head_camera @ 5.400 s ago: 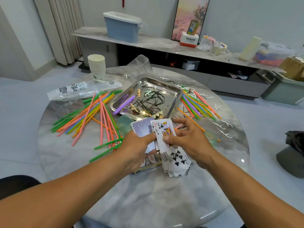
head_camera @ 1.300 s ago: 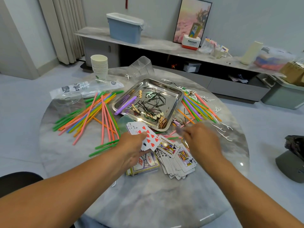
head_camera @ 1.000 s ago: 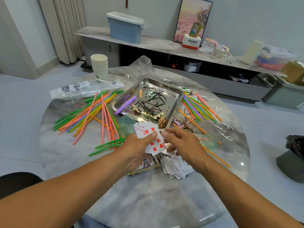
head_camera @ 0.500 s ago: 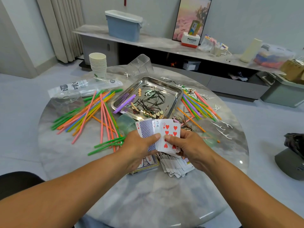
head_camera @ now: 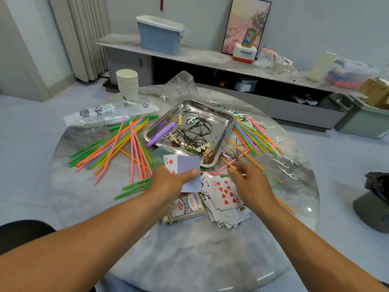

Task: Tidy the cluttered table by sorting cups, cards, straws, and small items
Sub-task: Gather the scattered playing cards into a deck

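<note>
Left hand [head_camera: 172, 182]: grips a small stack of blue-backed playing cards [head_camera: 186, 167] — a red six shows behind.
Right hand [head_camera: 249, 184]: fingers loosely curled, holding nothing, above the spread face-up cards [head_camera: 226, 199].
Card box [head_camera: 186, 207]: under the left hand.

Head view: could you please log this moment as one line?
left hand: grips card stack | right hand: open above loose cards

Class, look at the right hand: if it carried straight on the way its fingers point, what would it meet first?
Probably the orange straw just past the right hand, then the steel tray; depth is unclear.
</note>
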Demonstrator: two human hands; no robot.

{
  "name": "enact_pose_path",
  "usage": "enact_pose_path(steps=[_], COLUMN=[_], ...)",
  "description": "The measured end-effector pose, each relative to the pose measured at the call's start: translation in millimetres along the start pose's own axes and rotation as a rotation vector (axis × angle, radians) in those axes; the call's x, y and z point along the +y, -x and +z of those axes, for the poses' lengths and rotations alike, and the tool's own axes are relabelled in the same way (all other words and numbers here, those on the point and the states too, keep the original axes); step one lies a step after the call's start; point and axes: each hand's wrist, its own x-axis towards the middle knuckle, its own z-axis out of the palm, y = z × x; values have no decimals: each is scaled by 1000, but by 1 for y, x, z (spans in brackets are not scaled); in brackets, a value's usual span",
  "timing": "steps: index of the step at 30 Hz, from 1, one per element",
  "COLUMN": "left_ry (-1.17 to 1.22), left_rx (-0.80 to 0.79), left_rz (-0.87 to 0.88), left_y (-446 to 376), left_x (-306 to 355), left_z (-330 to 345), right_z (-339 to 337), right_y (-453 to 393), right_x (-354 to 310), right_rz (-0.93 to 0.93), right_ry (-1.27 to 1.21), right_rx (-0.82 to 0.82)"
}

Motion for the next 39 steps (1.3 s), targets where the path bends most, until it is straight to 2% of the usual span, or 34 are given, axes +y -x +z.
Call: enact_pose_path(steps=[2,4,5,11,14,17,19,22,24,26,30,31,34,37,39], left_ry=[-27,-66,-80,-3,-101,-107,-55,102,169,126,-12,-71,-154,-139,-318], left_rx=[-55,-112,-130,-73,-80,-153,-141,-17,9,-29,-142,-166,-260,-414,-499], left_rz=[21,52,59,-24,11,23,2,-111,-179,-203,-164,-146,-102,-128,-88], left_y=[5,8,8,1,0,4,5,-2,-3,1,6,6,8,14,15], left_x=[-3,-6,-8,-9,-6,-6,-7,-3,3,8,6,3,-4,-5,-5], left_z=[4,6,7,6,3,6,11,12,9,9,16,17,21,24,22], right_z=[-3,-1,0,-20,-19,-11,-12,-22,-24,-19,-2,-1,-5,-13,-17], right_y=[5,10,11,0,1,8,8,-1,-3,0,12,11,9,8,4], right_x=[-13,-21,-21,-20,-20,-23,-24,-22,-19,-16,-15,-14,-19,-18,-16], right_rz=[51,81,76,195,222,191,173,146,17,-148,-388,-363,-104,83,185], right_ry=[-398,-517,-531,-774,-728,-681,-757,-1004,-941,-709,-292,-294,-537,-663,-639], right_rx=[-200,-376,-391,-236,-344,-447,-392,-226,-166,-142,-213,-218,-189,-319,-323])
